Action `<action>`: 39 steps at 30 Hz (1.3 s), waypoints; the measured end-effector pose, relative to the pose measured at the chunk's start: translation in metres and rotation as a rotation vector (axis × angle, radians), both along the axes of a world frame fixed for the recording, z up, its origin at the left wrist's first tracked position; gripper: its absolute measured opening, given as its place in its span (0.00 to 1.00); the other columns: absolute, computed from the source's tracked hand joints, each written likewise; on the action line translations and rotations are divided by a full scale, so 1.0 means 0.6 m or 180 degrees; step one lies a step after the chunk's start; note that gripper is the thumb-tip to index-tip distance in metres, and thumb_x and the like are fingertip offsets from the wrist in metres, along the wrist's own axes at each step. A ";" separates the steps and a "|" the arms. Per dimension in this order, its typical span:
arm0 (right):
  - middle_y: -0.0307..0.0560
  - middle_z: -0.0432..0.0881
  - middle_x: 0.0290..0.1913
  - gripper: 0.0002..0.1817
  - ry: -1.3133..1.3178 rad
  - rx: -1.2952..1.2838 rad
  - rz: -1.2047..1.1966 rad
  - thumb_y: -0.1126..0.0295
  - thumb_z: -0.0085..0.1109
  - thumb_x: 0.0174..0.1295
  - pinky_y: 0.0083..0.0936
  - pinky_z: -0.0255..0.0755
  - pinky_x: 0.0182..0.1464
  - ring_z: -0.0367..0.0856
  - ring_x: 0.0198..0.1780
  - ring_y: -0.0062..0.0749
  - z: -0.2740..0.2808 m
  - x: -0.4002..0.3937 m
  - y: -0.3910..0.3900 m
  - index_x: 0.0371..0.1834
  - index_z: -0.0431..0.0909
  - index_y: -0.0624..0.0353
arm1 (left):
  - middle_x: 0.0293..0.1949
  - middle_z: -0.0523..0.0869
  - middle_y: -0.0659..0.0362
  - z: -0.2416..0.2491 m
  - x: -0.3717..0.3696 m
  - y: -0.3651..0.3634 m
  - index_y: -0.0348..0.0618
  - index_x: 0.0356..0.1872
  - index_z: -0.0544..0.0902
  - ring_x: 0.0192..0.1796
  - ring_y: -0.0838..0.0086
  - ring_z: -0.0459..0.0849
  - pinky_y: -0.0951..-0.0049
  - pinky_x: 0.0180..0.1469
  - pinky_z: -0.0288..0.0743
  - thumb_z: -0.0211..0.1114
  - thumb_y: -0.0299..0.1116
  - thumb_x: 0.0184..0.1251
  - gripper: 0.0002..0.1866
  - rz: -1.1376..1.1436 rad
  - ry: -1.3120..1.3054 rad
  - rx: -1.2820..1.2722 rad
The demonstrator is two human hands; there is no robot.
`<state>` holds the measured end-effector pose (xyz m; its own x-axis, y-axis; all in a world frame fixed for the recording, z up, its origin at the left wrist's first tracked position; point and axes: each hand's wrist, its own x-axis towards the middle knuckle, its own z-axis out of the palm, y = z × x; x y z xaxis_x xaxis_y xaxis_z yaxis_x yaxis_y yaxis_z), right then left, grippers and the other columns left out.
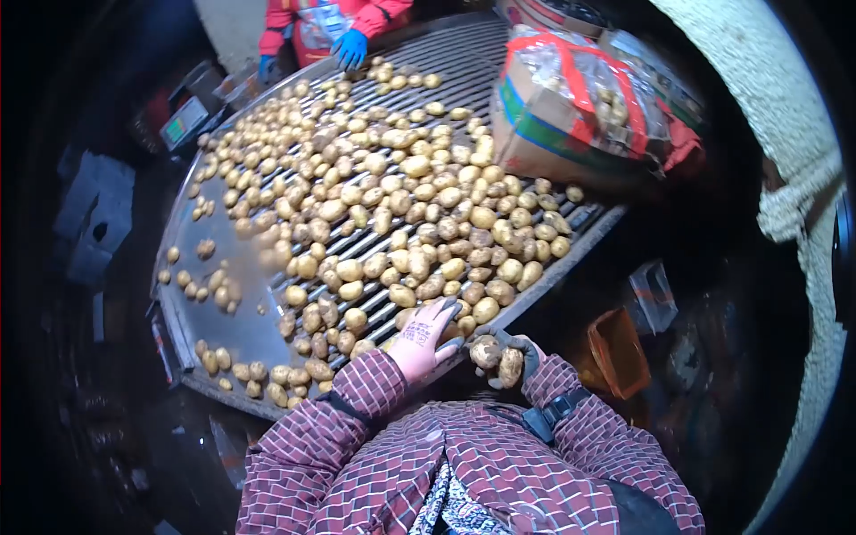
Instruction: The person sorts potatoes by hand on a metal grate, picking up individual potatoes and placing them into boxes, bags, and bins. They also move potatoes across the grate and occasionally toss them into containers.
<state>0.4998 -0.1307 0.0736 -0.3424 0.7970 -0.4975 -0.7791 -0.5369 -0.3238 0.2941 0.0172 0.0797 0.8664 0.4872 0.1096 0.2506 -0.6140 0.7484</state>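
Observation:
My left hand (424, 342), in a pale pink glove with dark print, rests at the near edge of the slatted sorting table (383, 314). Its fingers are stretched over the potatoes there, with the thumb apart; the fingertips are partly hidden. Just to the right, past the table edge, my right hand (533, 355) wears a glove with a dark grey palm and is closed around potatoes (510, 366). Two of these show clearly, brown with soil. A broad spread of yellow potatoes (419, 187), some muddy, lies across the slats in front of both hands.
A cardboard box (544, 120) with bagged goods and red straps stands at the table's right side. Across the table is another person's blue-gloved hand (350, 49). An orange container (619, 354) sits low on the right; a digital scale (184, 122) stands far left.

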 end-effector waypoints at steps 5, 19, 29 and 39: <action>0.59 0.66 0.68 0.21 0.0844 0.0035 -0.1202 0.61 0.54 0.63 0.53 0.81 0.43 0.74 0.58 0.64 -0.055 0.037 -0.098 0.59 0.70 0.49 | 0.61 0.73 0.55 -0.061 0.053 -0.009 0.52 0.55 0.77 0.66 0.54 0.66 0.42 0.68 0.53 0.67 0.47 0.52 0.27 -0.0883 0.0691 0.1435; 0.54 0.61 0.69 0.38 -0.1176 -0.1902 -0.4330 0.43 0.51 0.63 0.48 0.66 0.64 0.68 0.63 0.49 -0.124 0.323 -0.321 0.69 0.60 0.56 | 0.67 0.66 0.52 -0.092 -0.139 0.153 0.55 0.65 0.69 0.71 0.56 0.60 0.45 0.72 0.47 0.75 0.47 0.45 0.41 0.0873 0.1789 0.1455; 0.55 0.63 0.68 0.46 -0.7133 0.2123 0.2147 0.45 0.68 0.45 0.49 0.52 0.70 0.60 0.70 0.50 0.003 0.009 0.123 0.68 0.64 0.52 | 0.67 0.63 0.42 -0.131 -0.377 -0.013 0.42 0.65 0.67 0.70 0.48 0.59 0.51 0.71 0.52 0.66 0.31 0.53 0.34 0.2930 0.1867 0.0948; 0.56 0.67 0.63 0.32 -0.7459 0.3722 0.1881 0.63 0.68 0.48 0.41 0.66 0.61 0.68 0.61 0.49 -0.068 -0.052 0.349 0.60 0.71 0.53 | 0.68 0.64 0.55 -0.185 -0.422 -0.148 0.42 0.64 0.68 0.74 0.54 0.53 0.48 0.73 0.43 0.65 0.36 0.56 0.32 0.3597 0.2035 0.0565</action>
<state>0.4683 0.0787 0.0331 -0.3672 0.9276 0.0693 0.9239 0.3723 -0.0884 0.0410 -0.0717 -0.0312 -0.0861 0.9959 -0.0286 0.9672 0.0904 0.2375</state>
